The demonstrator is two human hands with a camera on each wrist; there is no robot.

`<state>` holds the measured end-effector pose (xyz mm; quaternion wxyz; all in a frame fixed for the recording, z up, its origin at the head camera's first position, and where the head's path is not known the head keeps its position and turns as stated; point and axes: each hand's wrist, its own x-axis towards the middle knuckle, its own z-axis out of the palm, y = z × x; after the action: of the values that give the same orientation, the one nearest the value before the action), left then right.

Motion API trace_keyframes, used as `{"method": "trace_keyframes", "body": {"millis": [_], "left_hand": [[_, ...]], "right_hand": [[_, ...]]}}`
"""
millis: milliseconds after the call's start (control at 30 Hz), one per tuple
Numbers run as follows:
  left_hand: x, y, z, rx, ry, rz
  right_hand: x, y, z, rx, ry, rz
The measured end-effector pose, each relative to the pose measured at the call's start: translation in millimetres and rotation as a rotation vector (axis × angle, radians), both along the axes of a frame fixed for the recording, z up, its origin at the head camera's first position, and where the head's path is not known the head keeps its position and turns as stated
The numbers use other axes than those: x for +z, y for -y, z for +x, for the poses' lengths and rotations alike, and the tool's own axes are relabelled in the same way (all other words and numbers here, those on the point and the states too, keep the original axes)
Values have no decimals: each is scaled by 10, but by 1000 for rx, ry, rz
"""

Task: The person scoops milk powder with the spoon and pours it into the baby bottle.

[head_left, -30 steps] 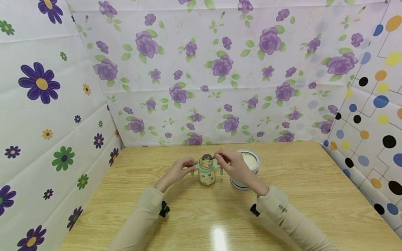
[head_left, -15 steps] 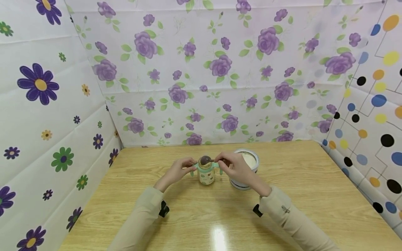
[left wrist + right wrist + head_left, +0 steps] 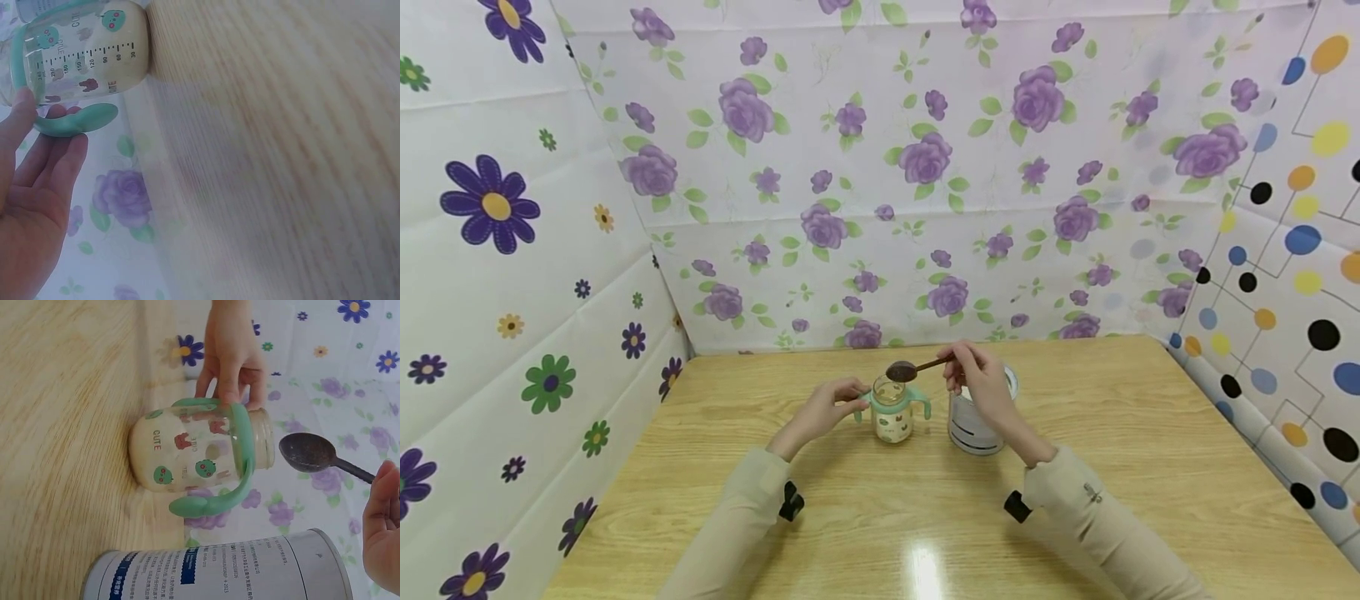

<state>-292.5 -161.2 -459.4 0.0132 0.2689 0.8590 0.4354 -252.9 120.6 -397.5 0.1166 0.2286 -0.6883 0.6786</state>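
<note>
Left hand (image 3: 815, 412) pinches the mint-green handle of the clear printed baby bottle (image 3: 893, 412), upright mid-table on the light wood tabletop (image 3: 1112, 467). Right hand (image 3: 983, 390) grips a dark metal spoon (image 3: 912, 369), bowl just above the bottle mouth. White cylindrical powder tin (image 3: 970, 432) stands just right of the bottle.

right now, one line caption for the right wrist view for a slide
Right hand holds a dark spoon beside the open bottle steadied by the left hand, tin nearby.

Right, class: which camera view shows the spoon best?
The right wrist view: the spoon fills it large, its empty bowl facing us beside the bottle's mouth. The head view shows it small above the bottle, held by the right hand. The left wrist view misses it.
</note>
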Motion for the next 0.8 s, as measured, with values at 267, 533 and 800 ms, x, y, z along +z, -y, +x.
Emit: {"method": "trace_keyframes", "body": {"millis": [267, 533, 800], "left_hand": [[3, 20, -18, -10, -6, -17], [12, 29, -11, -16, -4, -32], [-6, 15, -18, -2, 2, -4]], "right_hand": [[-92, -85, -127, -26, 121, -144], [-107, -108, -151, -44, 175, -182], [-103, -135, -168, -57, 193, -216]]}}
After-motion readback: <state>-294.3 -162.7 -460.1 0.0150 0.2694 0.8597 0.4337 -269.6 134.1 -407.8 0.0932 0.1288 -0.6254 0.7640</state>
